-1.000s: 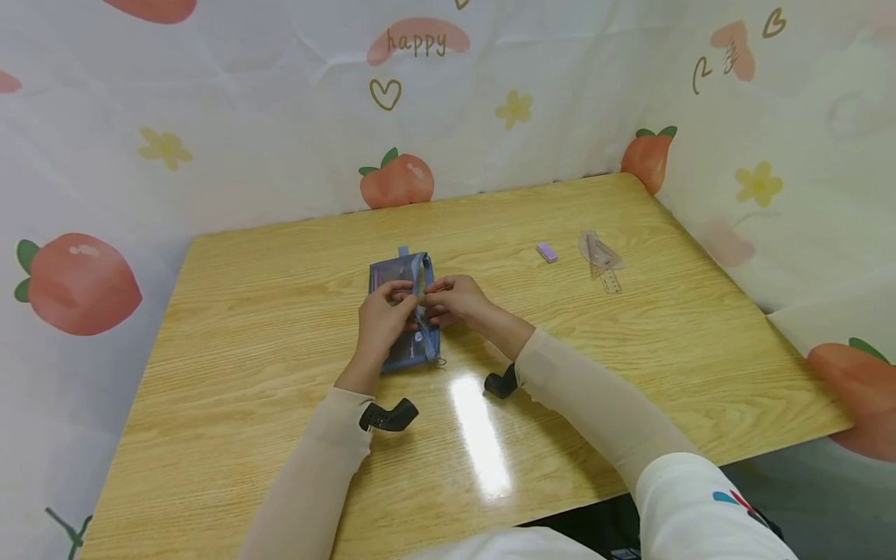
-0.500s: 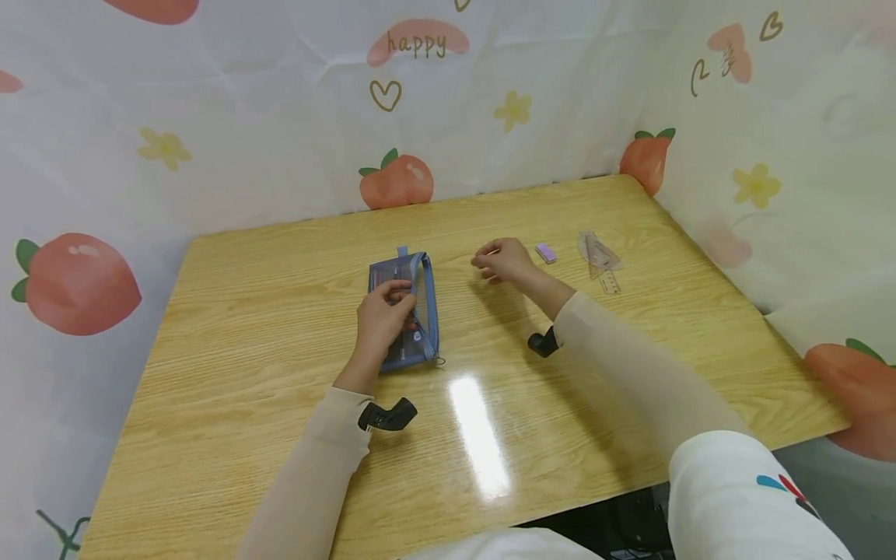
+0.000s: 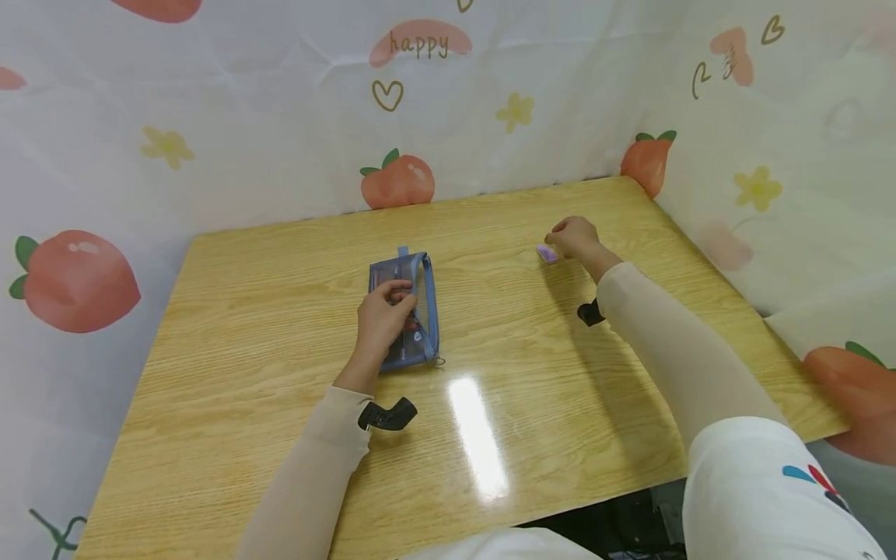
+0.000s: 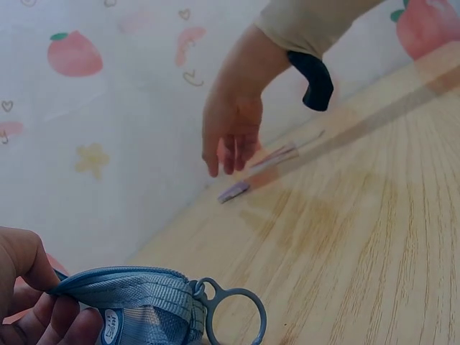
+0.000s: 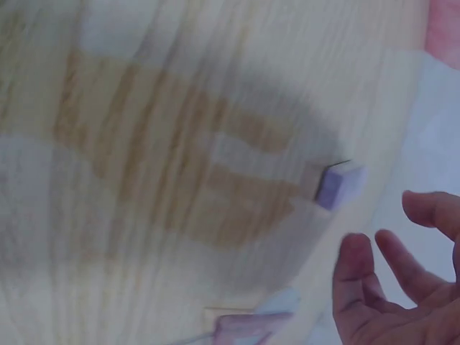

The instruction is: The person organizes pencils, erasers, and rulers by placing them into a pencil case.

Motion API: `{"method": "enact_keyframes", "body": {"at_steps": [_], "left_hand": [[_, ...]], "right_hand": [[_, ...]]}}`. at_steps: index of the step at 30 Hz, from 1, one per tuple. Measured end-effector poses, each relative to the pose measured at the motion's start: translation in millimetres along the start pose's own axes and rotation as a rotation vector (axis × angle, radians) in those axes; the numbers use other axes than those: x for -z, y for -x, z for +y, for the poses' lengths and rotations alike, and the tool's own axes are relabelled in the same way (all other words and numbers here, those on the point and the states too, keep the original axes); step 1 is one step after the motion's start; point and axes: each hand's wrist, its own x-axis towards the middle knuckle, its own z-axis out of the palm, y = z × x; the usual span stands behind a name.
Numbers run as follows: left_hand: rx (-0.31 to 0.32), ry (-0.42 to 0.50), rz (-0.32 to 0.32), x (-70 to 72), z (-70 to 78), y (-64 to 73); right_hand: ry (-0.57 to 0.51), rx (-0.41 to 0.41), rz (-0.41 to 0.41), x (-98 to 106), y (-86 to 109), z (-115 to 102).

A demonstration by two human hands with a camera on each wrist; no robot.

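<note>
A blue see-through zip pencil case (image 3: 428, 311) lies on the table with its zipped mouth gaping. My left hand (image 3: 381, 317) pinches the near side of that mouth; in the left wrist view its fingers (image 4: 68, 316) curl over the fabric edge beside a ring zip pull (image 4: 237, 316). Slim items show dimly through the case. My right hand (image 3: 575, 237) hovers just above a small purple eraser (image 3: 547, 254), apart from it. Its fingers (image 5: 352, 266) are spread and loosely bent, holding nothing in the right wrist view.
Clear plastic rulers (image 4: 277, 157) lie just beyond the eraser; in the head view the right hand and sleeve cover them. A wooden table (image 3: 280, 327) is bordered by a printed cloth backdrop (image 3: 280, 117) at the back and sides.
My right hand has left the case mouth and swung right and away from me to above the eraser. The left hand has kept its hold, and the case has not moved.
</note>
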Motion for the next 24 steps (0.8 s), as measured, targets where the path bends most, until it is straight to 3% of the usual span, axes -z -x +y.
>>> {"method": "enact_keyframes", "body": {"at_steps": [7,18,24], "left_hand": [[0.017,0.0,-0.001,0.5,-0.5,0.8],[0.001,-0.003,0.001,2.2,-0.8,-1.0],[-0.004,-0.009,0.006,2.0,-0.2,-0.2]], "right_hand": [[-0.007,-0.042,-0.117,-12,-13.6,10],[-0.075,-0.046,-0.153,-12,-10.6,6],[-0.188,-0.088,-0.15,-11,-6.2,4]]}}
